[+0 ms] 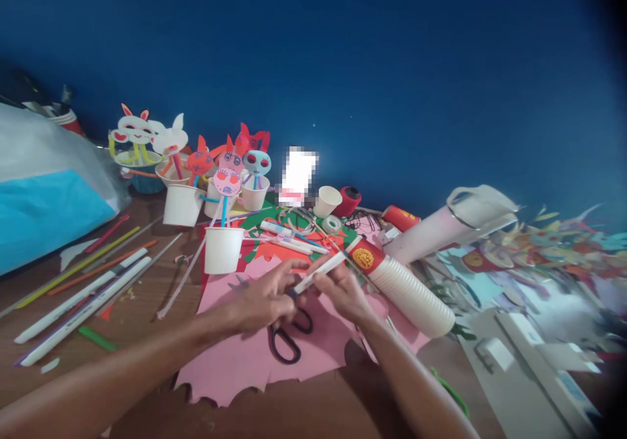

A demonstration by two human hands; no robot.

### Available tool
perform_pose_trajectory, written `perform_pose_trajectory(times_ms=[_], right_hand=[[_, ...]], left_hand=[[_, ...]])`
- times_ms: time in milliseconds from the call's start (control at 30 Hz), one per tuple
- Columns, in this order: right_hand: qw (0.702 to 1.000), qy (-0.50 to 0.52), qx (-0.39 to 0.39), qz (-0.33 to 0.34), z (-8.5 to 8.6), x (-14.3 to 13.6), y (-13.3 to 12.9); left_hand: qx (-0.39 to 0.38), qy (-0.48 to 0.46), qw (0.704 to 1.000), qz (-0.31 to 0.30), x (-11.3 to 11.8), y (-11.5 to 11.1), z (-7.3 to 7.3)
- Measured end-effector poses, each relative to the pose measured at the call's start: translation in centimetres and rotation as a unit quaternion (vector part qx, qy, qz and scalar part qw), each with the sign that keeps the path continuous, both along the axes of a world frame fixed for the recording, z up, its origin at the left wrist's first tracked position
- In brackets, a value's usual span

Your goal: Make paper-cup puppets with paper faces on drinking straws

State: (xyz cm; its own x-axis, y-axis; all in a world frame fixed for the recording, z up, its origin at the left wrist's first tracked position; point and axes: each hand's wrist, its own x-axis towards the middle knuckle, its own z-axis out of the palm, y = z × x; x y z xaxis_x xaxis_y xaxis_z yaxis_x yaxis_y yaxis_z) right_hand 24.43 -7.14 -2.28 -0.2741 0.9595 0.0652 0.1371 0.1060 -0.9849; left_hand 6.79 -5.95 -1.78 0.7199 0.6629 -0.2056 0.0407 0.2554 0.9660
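My right hand (pixel 343 289) grips a white marker (pixel 321 272) that slants up to the right. My left hand (pixel 269 295) has its fingers bent around the marker's dark lower end. Beneath both hands lies pink paper (pixel 225 360) with a scalloped cut edge. A pair of scissors with black handles (pixel 285 347) rests on that paper, its blades partly hidden under my left hand. Just beyond my left hand stands a white paper cup (pixel 223 251) with a pink paper face (pixel 227 182) on a blue stem.
More cups with paper animal faces (pixel 169 142) stand behind at the left. Markers (pixel 88 308) and pipe cleaners (pixel 78 266) lie on the left. A stack of paper cups (pixel 406 289), a white jug (pixel 441 220) and paper scraps crowd the right. A blue wall (pixel 343 66) rises behind.
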Motion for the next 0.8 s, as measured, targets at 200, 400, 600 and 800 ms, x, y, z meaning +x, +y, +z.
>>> perform_pose_trajectory(times_ms=[200,400,600,800], right_hand=[[0.903,-0.411,0.011,-0.126,1.5,3.6,1.8],[0.823,-0.545,0.036,-0.158,0.3,2.8,1.7],[0.828,-0.550,0.071,-0.080,-0.5,0.1,0.9],[0.818,-0.567,0.064,-0.074,-0.7,-0.7,0.5]], left_hand=[[0.254,0.138,0.951,0.106,-2.3,0.6,3.1],[0.261,0.207,0.871,0.361,-9.1,1.9,5.7],[0.228,0.229,0.829,0.456,-14.5,2.3,3.5],[0.200,0.308,0.836,0.407,-16.3,2.0,2.5]])
